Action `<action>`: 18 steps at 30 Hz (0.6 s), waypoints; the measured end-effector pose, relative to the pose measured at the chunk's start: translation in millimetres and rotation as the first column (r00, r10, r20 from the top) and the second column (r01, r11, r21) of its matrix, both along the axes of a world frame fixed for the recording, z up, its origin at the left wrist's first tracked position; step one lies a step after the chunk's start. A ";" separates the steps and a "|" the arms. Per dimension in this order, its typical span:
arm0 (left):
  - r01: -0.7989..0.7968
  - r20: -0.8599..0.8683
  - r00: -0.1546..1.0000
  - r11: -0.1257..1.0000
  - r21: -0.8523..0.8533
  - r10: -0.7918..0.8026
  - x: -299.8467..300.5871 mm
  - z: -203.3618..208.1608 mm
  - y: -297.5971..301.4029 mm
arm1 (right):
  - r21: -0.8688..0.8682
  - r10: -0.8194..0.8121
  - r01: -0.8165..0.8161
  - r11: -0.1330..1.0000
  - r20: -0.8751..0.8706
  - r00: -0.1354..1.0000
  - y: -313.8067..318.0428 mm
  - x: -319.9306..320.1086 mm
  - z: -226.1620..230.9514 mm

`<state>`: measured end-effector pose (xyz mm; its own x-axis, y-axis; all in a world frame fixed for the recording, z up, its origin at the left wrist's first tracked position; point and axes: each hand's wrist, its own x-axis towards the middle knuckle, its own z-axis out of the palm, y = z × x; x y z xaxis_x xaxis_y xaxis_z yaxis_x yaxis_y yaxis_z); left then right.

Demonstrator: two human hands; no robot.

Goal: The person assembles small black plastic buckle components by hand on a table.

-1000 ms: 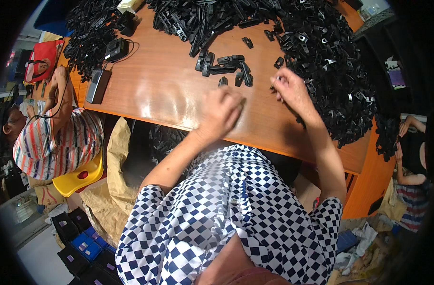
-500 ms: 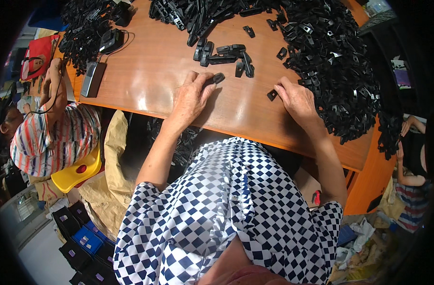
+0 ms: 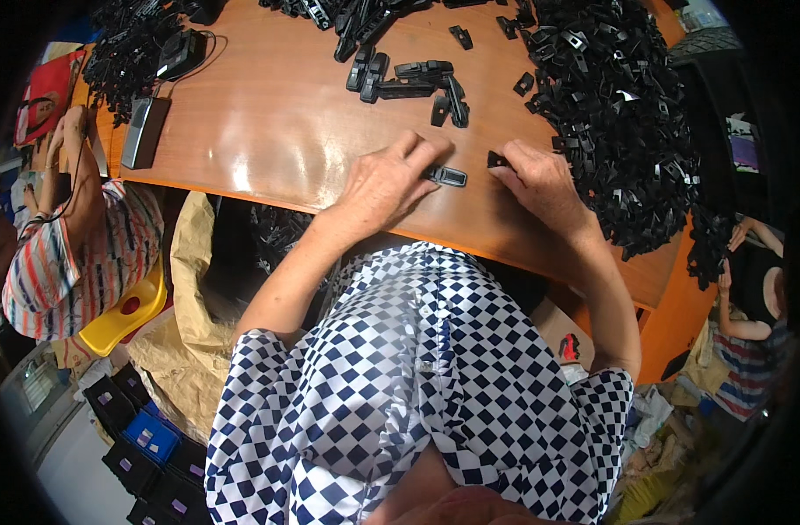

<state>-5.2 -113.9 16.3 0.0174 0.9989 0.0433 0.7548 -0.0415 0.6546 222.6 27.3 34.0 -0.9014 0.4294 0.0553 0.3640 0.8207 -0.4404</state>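
Note:
My left hand (image 3: 387, 182) is closed on a long black plastic piece (image 3: 447, 177), whose slotted end sticks out to the right past my fingers. Facing it across a short gap, my right hand (image 3: 540, 179) pinches a small black plastic clip part (image 3: 496, 159) between thumb and fingertips. The two pieces are apart, just over the brown table (image 3: 277, 131). Beyond my hands lies a small group of long black pieces (image 3: 413, 88). The ends under my left fingers are hidden.
A big heap of small black parts (image 3: 610, 131) covers the table's right side. More long pieces (image 3: 365, 26) lie at the far edge. A dark box-shaped device (image 3: 146, 131) and a corded black device (image 3: 181, 54) stand left. People work at both sides; a person in a striped shirt (image 3: 85, 254) sits left.
My left hand has moved right with the long piece, which now points toward my right hand. The small part in my right hand has been raised and turned. The view has shifted slightly.

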 end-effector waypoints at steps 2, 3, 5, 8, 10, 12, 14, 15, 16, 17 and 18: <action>-0.062 0.020 0.998 0.998 0.009 0.062 -7.5 -3.7 -2.7 | -0.054 -0.032 0.029 0.998 -0.041 0.999 -11.8 -10.2 4.7; -0.035 0.041 0.999 0.999 0.007 0.034 -13.8 -7.5 -3.5 | -0.096 -0.050 0.049 0.994 -0.014 0.999 -19.0 -17.5 11.3; 0.009 0.034 0.999 1.000 0.022 -0.009 -16.4 -10.4 -3.4 | -0.123 -0.027 0.030 0.992 0.025 0.999 -24.9 -23.8 13.1; 0.031 0.027 0.999 0.999 0.033 -0.032 -18.7 -16.0 -1.3 | -0.017 0.053 -0.051 0.999 0.196 0.979 -28.7 -29.4 13.4; 0.033 0.043 0.998 0.998 0.049 -0.035 -19.3 -18.9 -1.9 | -0.026 0.070 -0.066 0.997 0.217 0.974 -28.2 -31.1 11.9; 0.039 0.056 0.998 0.997 0.067 -0.042 -19.2 -19.9 -1.6 | -0.033 0.083 -0.077 0.996 0.235 0.968 -29.5 -32.4 7.8; 0.049 0.073 0.996 0.996 0.080 -0.055 -19.0 -18.0 -0.1 | -0.054 0.050 -0.037 0.998 0.270 0.962 -33.1 -36.7 1.6; 0.049 0.075 0.996 0.996 0.080 -0.055 -19.0 -18.0 0.1 | -0.055 0.050 -0.036 0.998 0.272 0.961 -33.8 -39.1 1.5; 0.060 0.072 0.995 0.994 0.088 -0.066 -18.7 -17.7 0.2 | -0.062 0.042 -0.026 0.998 0.277 0.960 -34.9 -40.7 1.9; 0.068 0.068 0.995 0.993 0.096 -0.075 -19.1 -17.9 0.6 | -0.068 0.037 -0.018 0.997 0.281 0.959 -35.1 -42.5 1.9; 0.068 0.068 0.995 0.993 0.095 -0.074 -19.3 -18.6 1.0 | -0.069 0.037 -0.018 0.997 0.281 0.959 -34.6 -41.5 3.1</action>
